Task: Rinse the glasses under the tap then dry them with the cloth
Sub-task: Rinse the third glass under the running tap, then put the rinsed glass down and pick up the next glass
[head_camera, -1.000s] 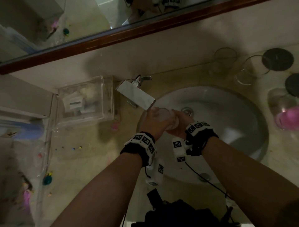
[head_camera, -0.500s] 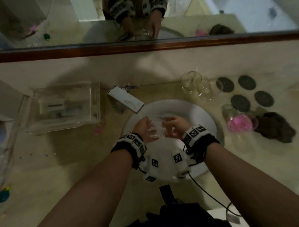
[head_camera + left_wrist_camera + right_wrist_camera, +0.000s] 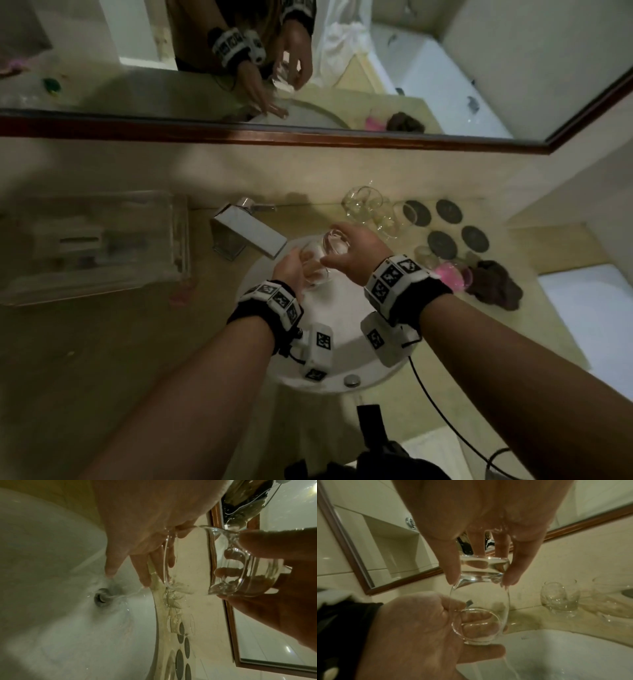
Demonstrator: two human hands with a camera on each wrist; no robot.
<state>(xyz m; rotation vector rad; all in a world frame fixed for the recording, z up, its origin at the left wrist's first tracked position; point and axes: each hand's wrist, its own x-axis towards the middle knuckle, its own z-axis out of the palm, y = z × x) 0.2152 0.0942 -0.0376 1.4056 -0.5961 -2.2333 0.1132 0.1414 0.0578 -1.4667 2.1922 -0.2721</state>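
A clear stemless glass point(image 3: 320, 255) hangs tilted over the white sink point(image 3: 342, 308), just right of the tap point(image 3: 250, 234). My right hand point(image 3: 337, 240) pinches its thick base from above with the fingertips point(image 3: 452, 574). The glass point(image 3: 479, 601) has its mouth turned down towards my left hand point(image 3: 294, 270). That hand's straight wet fingers point(image 3: 142, 572) lie against the rim and point at the drain point(image 3: 101, 599). Water trickles from them into the basin. The dark brown cloth point(image 3: 496, 284) lies crumpled on the counter to the right.
Several more clear glasses point(image 3: 364, 205) stand behind the sink at the right, beside dark round coasters point(image 3: 442, 245) and a pink item point(image 3: 452, 274). A clear plastic box point(image 3: 96, 243) sits left of the tap. A framed mirror point(image 3: 308, 137) runs along the wall.
The glass has come away from under the tap spout. My right hand has shifted to its base and lifted it back and right, tipping the mouth towards my left hand.
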